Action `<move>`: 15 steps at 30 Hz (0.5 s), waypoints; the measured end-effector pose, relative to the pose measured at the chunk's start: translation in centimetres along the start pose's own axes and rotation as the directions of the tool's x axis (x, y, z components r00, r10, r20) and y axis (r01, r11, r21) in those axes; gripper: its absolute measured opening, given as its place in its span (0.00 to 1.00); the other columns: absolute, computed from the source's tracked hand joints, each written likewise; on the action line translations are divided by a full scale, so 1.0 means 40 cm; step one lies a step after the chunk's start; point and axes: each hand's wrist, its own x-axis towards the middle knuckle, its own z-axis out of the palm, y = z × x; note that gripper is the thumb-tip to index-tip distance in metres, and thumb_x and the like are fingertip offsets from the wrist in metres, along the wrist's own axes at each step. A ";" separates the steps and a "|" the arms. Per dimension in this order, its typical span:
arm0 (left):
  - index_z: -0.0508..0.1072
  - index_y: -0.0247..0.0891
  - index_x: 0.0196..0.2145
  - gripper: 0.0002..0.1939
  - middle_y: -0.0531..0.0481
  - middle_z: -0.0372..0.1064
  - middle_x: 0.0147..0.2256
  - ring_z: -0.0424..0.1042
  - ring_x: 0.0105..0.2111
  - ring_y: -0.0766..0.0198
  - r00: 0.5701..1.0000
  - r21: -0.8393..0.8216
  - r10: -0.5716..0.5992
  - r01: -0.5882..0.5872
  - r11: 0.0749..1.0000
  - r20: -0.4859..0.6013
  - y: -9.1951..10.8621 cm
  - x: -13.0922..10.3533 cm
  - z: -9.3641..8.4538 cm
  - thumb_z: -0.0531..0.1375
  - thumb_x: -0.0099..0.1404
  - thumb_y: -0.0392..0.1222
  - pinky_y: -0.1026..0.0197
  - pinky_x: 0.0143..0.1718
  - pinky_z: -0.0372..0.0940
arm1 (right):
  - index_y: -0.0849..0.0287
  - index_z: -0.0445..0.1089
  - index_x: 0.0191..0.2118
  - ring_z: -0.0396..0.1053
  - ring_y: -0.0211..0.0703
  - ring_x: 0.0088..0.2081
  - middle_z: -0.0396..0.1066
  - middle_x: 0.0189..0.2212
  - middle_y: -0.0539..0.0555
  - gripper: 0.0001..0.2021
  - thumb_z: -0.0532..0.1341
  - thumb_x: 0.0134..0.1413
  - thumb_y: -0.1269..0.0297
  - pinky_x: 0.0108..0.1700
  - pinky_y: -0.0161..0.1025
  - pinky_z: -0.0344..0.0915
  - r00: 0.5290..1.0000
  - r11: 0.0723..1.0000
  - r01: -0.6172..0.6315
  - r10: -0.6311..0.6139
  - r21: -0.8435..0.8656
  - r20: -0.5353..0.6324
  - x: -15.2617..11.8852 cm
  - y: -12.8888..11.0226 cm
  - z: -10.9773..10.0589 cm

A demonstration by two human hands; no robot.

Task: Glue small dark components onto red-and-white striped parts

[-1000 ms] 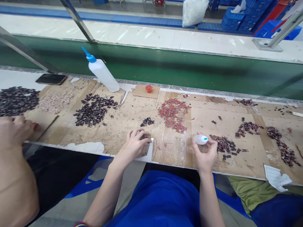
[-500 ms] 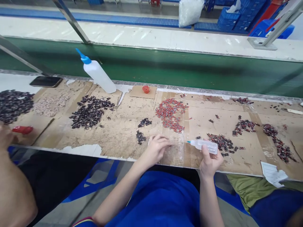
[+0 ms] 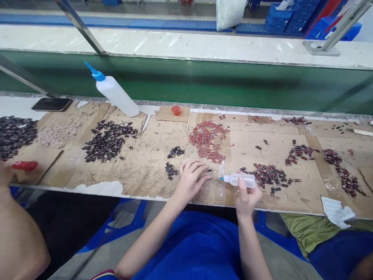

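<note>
My right hand point(image 3: 247, 196) is wrapped round a small clear squeeze bottle point(image 3: 242, 180), whose thin blue tip points left. Just left of that tip, my left hand point(image 3: 192, 179) rests low over the cardboard point(image 3: 151, 171), fingers apart; a small dark part point(image 3: 208, 170) lies by its fingertips. Beyond the hands spreads a pile of small red parts point(image 3: 205, 136). Two little clusters of black parts lie left of my left hand, the nearer one point(image 3: 171, 170) close to it. Right of the bottle is a heap of red-and-black parts point(image 3: 269, 174).
A large white bottle point(image 3: 118, 95) with a blue nozzle stands tilted at the back left, near a phone point(image 3: 51, 104). A red cap point(image 3: 176, 110) sits on cardboard. At the far left, a person's arm point(image 3: 20, 233) is beside a red object point(image 3: 25, 165).
My right hand has moved left with the squeeze bottle, bringing its tip nearer my left hand. The left hand's fingers have shifted and spread, and a small dark part now shows beside them.
</note>
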 end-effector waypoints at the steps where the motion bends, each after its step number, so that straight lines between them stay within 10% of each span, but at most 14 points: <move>1: 0.74 0.43 0.44 0.10 0.47 0.76 0.43 0.68 0.49 0.53 0.999 -0.022 0.028 -0.027 0.999 0.019 -0.006 0.000 0.000 0.63 0.63 0.43 0.48 0.51 0.53 | 0.63 0.74 0.31 0.73 0.44 0.27 0.76 0.27 0.56 0.15 0.66 0.46 0.53 0.29 0.38 0.67 1.000 1.000 0.011 -0.011 -0.011 -0.003 -0.001 -0.002 0.005; 15: 0.74 0.43 0.41 0.09 0.53 0.79 0.35 0.75 0.40 0.59 1.000 -0.143 0.003 0.000 0.990 0.023 -0.013 0.014 0.015 0.64 0.62 0.36 0.51 0.49 0.53 | 0.62 0.72 0.24 0.67 0.40 0.20 0.71 0.18 0.52 0.18 0.64 0.48 0.50 0.26 0.36 0.65 0.987 0.947 0.159 -0.143 -0.280 0.075 0.002 0.013 0.035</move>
